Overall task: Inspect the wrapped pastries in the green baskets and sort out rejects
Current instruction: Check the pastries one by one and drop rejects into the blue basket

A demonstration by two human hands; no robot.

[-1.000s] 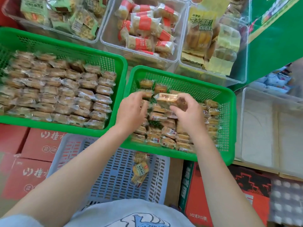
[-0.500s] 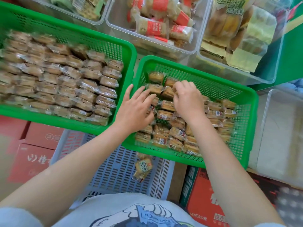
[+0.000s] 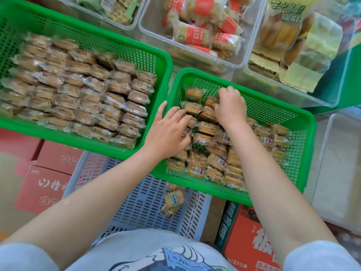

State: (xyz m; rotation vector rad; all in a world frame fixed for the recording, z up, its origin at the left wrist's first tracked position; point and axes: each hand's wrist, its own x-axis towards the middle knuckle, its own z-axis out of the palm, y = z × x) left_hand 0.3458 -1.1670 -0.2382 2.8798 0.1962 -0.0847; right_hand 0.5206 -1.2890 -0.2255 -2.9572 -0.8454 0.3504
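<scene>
Both hands are in the right basket. The left hand lies spread on the pastries; the right hand curls over one at the far rows, its grip hidden. A hasty grab may crush pastries or tear a wrapper.

Green baskets are showing perforated matt plastic; wrapped pastries are glinting in glossy clear film; red boxes are looking like matt cardboard.

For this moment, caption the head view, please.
Both hands, left hand and right hand, sort wrapped pastries in the right green basket.
</scene>
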